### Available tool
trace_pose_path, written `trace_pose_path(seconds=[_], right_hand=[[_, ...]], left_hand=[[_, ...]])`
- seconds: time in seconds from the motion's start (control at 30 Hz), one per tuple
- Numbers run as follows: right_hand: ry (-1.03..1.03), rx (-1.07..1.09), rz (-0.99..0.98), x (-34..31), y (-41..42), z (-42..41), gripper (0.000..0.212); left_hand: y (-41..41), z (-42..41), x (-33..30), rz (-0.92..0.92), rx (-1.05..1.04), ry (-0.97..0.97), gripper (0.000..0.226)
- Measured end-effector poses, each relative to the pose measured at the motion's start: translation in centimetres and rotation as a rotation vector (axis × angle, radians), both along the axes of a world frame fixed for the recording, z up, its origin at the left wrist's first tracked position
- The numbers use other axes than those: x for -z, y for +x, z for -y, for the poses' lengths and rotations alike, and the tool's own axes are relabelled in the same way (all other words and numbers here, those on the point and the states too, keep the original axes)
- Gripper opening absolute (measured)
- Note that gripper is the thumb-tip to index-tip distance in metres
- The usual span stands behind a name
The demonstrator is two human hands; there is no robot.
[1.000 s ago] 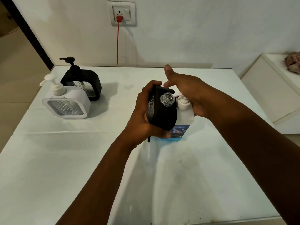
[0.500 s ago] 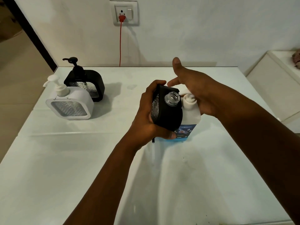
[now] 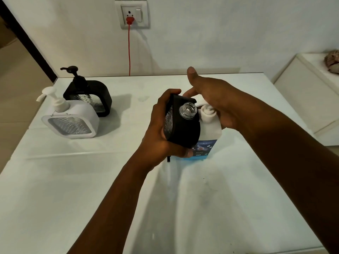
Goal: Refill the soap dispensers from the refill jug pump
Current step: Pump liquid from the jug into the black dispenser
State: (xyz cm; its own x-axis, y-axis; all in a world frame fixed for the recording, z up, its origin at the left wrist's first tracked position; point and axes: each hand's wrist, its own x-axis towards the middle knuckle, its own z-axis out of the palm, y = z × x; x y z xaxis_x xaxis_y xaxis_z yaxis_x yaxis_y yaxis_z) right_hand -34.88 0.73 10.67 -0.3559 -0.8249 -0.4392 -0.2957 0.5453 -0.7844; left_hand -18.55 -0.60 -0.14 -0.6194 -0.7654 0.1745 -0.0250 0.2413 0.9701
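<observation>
At the centre of the frame the left hand (image 3: pixel 161 131) grips a black soap dispenser (image 3: pixel 183 127), tilted, with its pump off and its clear threaded neck (image 3: pixel 188 110) open. Touching it on the right stands the white refill jug (image 3: pixel 209 132) with a blue label. The right hand (image 3: pixel 216 101) rests on the jug's pump (image 3: pixel 207 109), fingers loosely spread and thumb raised. At upper left of the white surface (image 3: pixel 73 189) stand a white dispenser (image 3: pixel 71 120) and another black dispenser (image 3: pixel 89 96), pumps fitted.
</observation>
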Motion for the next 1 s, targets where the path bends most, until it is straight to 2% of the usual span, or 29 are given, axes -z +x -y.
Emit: trace_pose_path(seconds=[0.1,0.2,0.33,0.43,0.67,0.77,0.9,1.0], right_hand=[[-0.054,0.025,-0.080,0.3,0.2,0.1,0.062],[-0.073,0.033,-0.120,0.3,0.4,0.1,0.063],[0.090,0.006,0.083,-0.6,-0.1,-0.1,0.080],[0.146,-0.015,0.090,-0.9,-0.2,0.0,0.085],[0.001,0.031,-0.093,-0.6,0.3,-0.1,0.063],[0.018,0.023,-0.088,-0.7,0.5,-0.2,0.069],[0.068,0.004,0.042,-1.4,0.3,-0.6,0.082],[0.063,0.001,0.027,-1.3,0.2,-0.6,0.081]], left_hand=[[0.0,0.0,0.0,-0.005,0.001,-0.010,0.131],[0.0,0.0,0.0,0.000,-0.003,-0.011,0.133],[0.1,0.3,-0.2,0.018,0.001,-0.022,0.131],[0.2,0.4,-0.1,0.030,0.006,-0.006,0.131],[0.1,0.2,0.1,0.041,0.002,-0.026,0.135],[0.0,0.3,-0.1,0.041,0.005,-0.028,0.136],[0.1,0.2,-0.3,0.048,-0.001,-0.032,0.134],[0.2,0.2,-0.3,0.048,0.000,-0.020,0.135]])
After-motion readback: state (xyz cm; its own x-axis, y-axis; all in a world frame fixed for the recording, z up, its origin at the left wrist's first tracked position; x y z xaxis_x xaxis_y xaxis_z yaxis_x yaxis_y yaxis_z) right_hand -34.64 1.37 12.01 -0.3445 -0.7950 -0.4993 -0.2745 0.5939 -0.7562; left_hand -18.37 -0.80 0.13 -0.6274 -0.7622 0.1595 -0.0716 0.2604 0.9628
